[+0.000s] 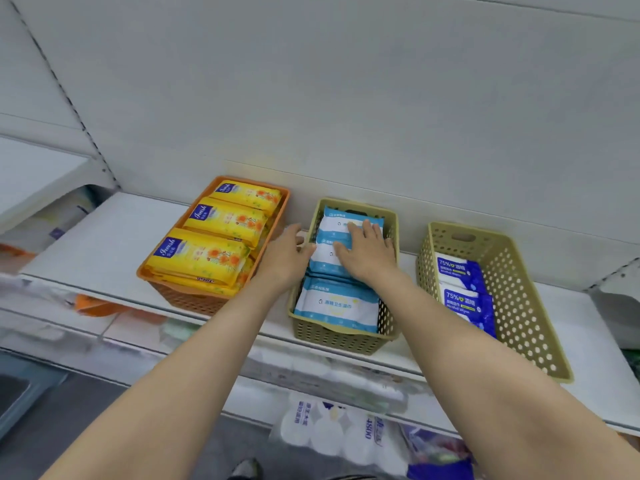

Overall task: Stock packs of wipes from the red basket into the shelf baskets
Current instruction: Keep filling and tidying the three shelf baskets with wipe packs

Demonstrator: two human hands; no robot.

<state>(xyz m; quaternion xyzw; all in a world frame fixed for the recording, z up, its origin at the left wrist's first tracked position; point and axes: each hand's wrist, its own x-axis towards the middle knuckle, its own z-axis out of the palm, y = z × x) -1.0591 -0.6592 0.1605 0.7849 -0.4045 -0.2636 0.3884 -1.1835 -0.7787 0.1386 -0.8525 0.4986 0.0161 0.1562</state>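
White shelf (104, 237) boards carry three perforated baskets in a row, and we are reaching into the middle one with both bare arms. Our right hand (367, 252) lies flat on the light blue and white packs of wipes (337, 303) in the olive middle basket (343, 341), fingers stretched out and pressing on the pack at the back and the one just in front of it. A third pack of the same kind lies nearer us in that basket, untouched. Our left hand (285, 254) sits at the left wall of this basket, fingers bent over the rim and touching the edge of the middle pack; how firmly it holds we cannot tell.

To the left, just beside it, stands an orange basket (187, 299) filled with yellow packs (197, 258) stacked in overlapping layers. To the right, a little apart, stands a second olive basket (519, 306) holding dark blue packs (467, 299) marked 75% along its left side, the rest of its floor bare.

Below the shelf edge we see blurred goods on a lower level, among them white rolls in clear wrap (329, 434).
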